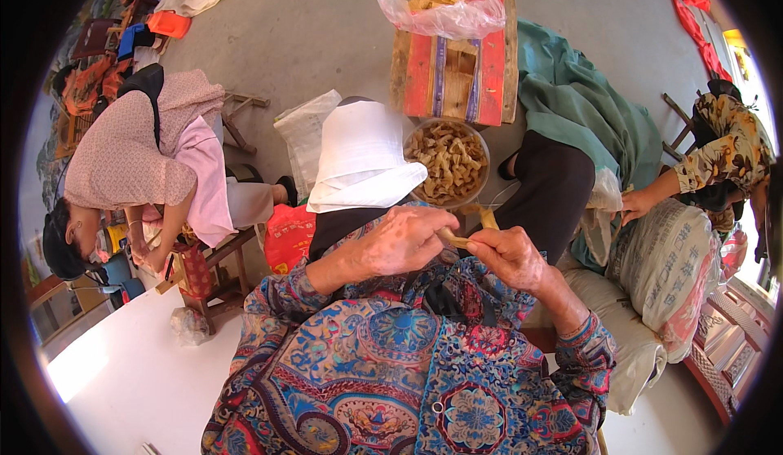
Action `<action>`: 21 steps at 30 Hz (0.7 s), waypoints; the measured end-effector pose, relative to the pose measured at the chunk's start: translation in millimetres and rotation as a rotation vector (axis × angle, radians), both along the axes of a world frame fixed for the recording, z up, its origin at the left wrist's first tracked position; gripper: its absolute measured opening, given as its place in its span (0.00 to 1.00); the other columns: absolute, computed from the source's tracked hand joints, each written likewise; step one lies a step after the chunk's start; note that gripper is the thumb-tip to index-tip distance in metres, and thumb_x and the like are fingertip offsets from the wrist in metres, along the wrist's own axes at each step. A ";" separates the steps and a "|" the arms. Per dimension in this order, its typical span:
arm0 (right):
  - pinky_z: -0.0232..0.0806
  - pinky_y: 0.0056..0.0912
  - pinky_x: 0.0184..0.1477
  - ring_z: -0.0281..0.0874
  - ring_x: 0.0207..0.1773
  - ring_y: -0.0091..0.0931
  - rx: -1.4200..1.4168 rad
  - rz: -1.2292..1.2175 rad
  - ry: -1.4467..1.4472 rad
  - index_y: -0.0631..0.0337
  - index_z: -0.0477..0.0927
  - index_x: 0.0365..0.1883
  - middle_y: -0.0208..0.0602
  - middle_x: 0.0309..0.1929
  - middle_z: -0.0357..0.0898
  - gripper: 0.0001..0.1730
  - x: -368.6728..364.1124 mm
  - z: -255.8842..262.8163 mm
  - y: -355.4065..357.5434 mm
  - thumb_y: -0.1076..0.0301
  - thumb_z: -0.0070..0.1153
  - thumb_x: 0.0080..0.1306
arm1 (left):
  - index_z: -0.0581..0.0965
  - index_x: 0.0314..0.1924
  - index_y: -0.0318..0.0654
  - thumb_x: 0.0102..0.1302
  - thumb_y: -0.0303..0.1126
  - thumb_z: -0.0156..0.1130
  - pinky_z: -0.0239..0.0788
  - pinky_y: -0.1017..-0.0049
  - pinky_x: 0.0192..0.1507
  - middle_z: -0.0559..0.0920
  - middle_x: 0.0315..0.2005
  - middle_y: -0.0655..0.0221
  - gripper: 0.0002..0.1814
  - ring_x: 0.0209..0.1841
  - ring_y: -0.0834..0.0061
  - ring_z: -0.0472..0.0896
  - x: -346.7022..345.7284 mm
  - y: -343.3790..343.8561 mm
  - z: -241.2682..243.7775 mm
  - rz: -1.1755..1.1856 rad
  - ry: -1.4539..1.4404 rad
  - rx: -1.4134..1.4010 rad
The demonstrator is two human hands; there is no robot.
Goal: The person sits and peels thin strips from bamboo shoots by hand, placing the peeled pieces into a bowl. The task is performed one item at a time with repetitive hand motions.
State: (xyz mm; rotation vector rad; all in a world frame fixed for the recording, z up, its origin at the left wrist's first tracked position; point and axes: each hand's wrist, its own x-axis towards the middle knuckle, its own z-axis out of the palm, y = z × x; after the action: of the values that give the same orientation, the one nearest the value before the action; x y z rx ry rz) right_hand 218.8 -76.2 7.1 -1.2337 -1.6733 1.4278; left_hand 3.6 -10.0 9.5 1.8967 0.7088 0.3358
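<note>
Both hands meet in front of my lap on one pale yellow, flexible strip (455, 240), perhaps plant husk or leaf. My left hand (397, 239) pinches its left end between thumb and fingers. With thumb and forefinger, my right hand (509, 258) grips the strip farther right, and a loose yellow end (487, 218) sticks up beyond those fingers. Past my hands, between my knees, a round clear basin (449, 161) is heaped with short, twisted yellow-brown pieces. A white cloth (361, 155) covers my left knee.
Beyond the basin, a red wooden stool (422, 76) bears a clear plastic bag (441, 2) of yellow strips. At left a person (128, 149) bends over handwork. Another person's hand (642, 203) touches stuffed woven sacks (664, 271) at right. A red bag (289, 238) lies by my left leg.
</note>
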 end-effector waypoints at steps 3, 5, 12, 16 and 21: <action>0.62 0.34 0.22 0.70 0.18 0.40 -0.059 -0.017 0.032 0.67 0.77 0.33 0.45 0.18 0.72 0.07 2.3 4.3 2.7 0.70 0.53 0.65 | 0.72 0.41 0.34 0.57 0.23 0.58 0.71 0.66 0.38 0.78 0.34 0.57 0.11 0.37 0.59 0.79 6.0 6.0 6.9 -0.130 -0.179 0.155; 0.63 0.33 0.23 0.70 0.18 0.38 -0.053 -0.010 0.047 0.67 0.77 0.33 0.44 0.19 0.72 0.08 2.2 5.7 4.7 0.70 0.53 0.65 | 0.72 0.41 0.34 0.59 0.24 0.57 0.70 0.66 0.36 0.76 0.33 0.58 0.09 0.35 0.60 0.77 5.5 5.3 3.0 -0.215 -0.119 0.159; 0.65 0.35 0.23 0.75 0.21 0.38 -0.064 0.183 0.139 0.67 0.78 0.33 0.44 0.22 0.75 0.06 4.2 21.7 -12.3 0.71 0.54 0.65 | 0.66 0.34 0.32 0.68 0.31 0.51 0.65 0.62 0.30 0.69 0.24 0.59 0.09 0.28 0.57 0.73 -24.2 8.6 25.2 -0.560 -0.104 -0.082; 0.68 0.37 0.24 0.77 0.24 0.39 0.206 0.147 0.093 0.71 0.77 0.33 0.46 0.24 0.77 0.08 -11.7 29.4 -7.4 0.72 0.53 0.64 | 0.67 0.33 0.33 0.69 0.31 0.50 0.64 0.62 0.27 0.68 0.22 0.60 0.09 0.25 0.58 0.72 -37.9 32.4 52.0 -0.513 -0.106 -0.156; 0.66 0.42 0.25 0.74 0.25 0.46 0.192 0.001 -0.014 0.69 0.75 0.33 0.50 0.25 0.76 0.09 -9.2 23.5 39.3 0.70 0.51 0.66 | 0.72 0.33 0.33 0.69 0.34 0.52 0.63 0.67 0.26 0.71 0.19 0.60 0.11 0.23 0.60 0.72 -35.8 69.1 47.3 -0.191 0.046 -0.079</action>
State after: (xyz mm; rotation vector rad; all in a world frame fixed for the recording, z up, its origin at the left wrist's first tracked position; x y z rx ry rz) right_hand 209.6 -36.9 30.6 -1.1388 -1.7747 1.2292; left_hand -32.2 59.1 56.8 1.8843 0.5575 0.1425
